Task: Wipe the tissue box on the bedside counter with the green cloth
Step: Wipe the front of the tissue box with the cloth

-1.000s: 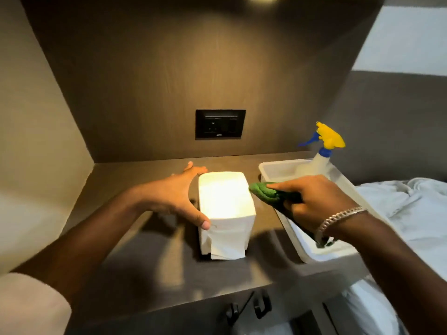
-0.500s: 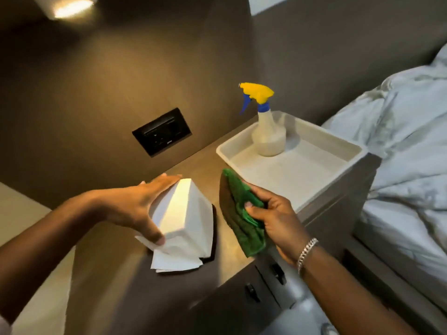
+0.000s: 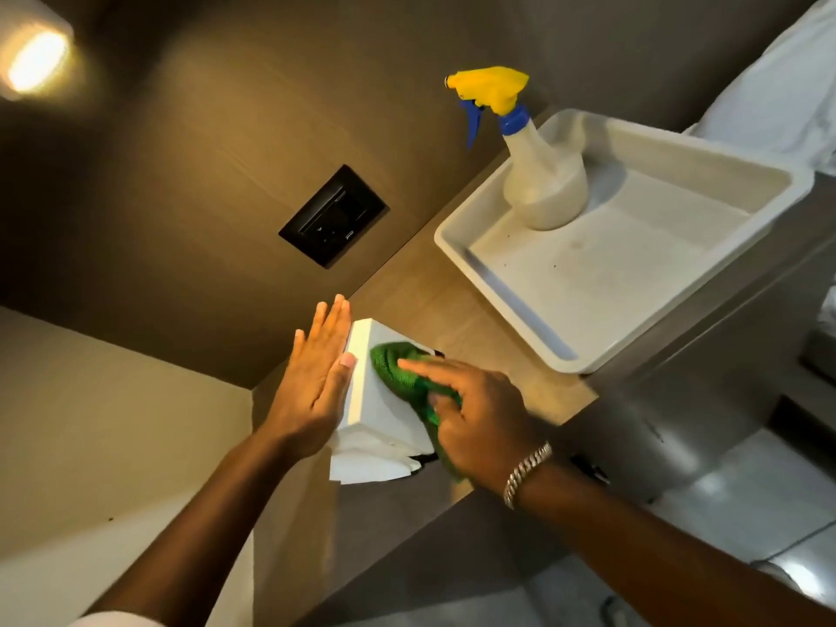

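Note:
The white tissue box (image 3: 367, 400) stands on the brown bedside counter (image 3: 457, 310), with a tissue hanging from its near end. My left hand (image 3: 316, 377) lies flat against the box's left side, fingers straight and together. My right hand (image 3: 475, 414) presses the green cloth (image 3: 398, 368) onto the top of the box; the fingers cover much of the cloth. A silver bracelet sits on the right wrist.
A white plastic tray (image 3: 452, 246) on the counter's right end holds a spray bottle (image 3: 538, 174) with a yellow and blue trigger. A black wall socket (image 3: 332, 217) sits behind the box. White bedding (image 3: 778, 92) lies at the far right. A lamp (image 3: 31, 61) glows top left.
My right hand has brought the green cloth from beside the box onto its top. My left hand has flattened against the box's left side. The camera has tilted and moved closer.

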A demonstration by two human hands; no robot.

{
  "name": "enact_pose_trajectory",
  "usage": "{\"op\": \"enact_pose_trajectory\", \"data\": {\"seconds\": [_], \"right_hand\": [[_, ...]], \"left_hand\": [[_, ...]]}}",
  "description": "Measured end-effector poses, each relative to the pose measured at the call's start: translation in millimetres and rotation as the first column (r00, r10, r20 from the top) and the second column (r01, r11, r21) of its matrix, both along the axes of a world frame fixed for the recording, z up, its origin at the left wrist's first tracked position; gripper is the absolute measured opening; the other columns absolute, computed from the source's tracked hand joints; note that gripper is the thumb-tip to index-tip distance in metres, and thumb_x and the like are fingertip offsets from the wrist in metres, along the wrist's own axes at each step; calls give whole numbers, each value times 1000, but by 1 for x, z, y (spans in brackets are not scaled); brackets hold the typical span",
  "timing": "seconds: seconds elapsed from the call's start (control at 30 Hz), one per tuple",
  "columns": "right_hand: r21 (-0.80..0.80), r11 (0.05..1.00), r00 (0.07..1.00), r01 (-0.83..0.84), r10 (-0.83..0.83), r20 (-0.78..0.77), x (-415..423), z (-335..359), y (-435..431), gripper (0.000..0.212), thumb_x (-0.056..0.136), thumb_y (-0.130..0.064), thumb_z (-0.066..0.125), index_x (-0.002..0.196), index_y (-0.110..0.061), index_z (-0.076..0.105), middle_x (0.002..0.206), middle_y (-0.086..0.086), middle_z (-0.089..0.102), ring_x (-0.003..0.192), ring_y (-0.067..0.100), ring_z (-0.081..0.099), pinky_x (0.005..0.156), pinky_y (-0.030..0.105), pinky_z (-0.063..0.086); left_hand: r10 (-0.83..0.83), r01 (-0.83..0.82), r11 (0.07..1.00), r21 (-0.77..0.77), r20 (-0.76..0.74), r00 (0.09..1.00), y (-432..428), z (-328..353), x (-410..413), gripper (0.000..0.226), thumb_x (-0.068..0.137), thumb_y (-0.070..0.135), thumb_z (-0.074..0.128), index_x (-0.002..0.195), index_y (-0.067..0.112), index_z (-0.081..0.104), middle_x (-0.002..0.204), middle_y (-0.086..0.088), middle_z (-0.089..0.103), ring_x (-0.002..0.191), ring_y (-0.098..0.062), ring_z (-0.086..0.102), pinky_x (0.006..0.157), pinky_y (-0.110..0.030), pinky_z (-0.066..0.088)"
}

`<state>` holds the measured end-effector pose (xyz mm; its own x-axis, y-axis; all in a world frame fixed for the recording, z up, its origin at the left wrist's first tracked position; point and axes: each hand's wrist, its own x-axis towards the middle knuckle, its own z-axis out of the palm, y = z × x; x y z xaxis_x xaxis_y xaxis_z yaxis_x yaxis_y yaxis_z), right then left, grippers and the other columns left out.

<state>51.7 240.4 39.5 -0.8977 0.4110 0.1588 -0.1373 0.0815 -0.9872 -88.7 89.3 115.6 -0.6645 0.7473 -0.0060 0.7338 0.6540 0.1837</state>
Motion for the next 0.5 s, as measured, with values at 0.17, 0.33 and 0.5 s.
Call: {"op": "enact_pose_trajectory", "data": {"seconds": [0.17,0.33,0.5], "right_hand": [[-8,999,999,37,-37,-25,0,6,3,45,86,1,48,123,-22,63,131,4,62,121,21,55,99,36,50],[114,993,998,39,-33,-52,-35,29,25,48,80,3,52,122,-20,64,130,5,63,115,23,59,98,35,50],[261,964,992,-52,81,-99,9,14,-1,44,79,-16,53,122,-22,63,131,8,62,112,32,59,90,50,54]], "left_hand": [[7,-8,999,-31,-34,999,0,-1,0,59,97,45,13,152,28,-1,162,11,-6,148,-5,-10,119,-40,-10],[28,-31,997,-65,-50,998,2,2,3,60,96,45,11,152,27,-1,163,8,-5,148,-7,-12,119,-42,-11],[43,-47,997,-68,-46,998,3,4,6,61,96,45,9,152,24,2,163,4,-5,148,-9,-12,120,-45,-9]]}}
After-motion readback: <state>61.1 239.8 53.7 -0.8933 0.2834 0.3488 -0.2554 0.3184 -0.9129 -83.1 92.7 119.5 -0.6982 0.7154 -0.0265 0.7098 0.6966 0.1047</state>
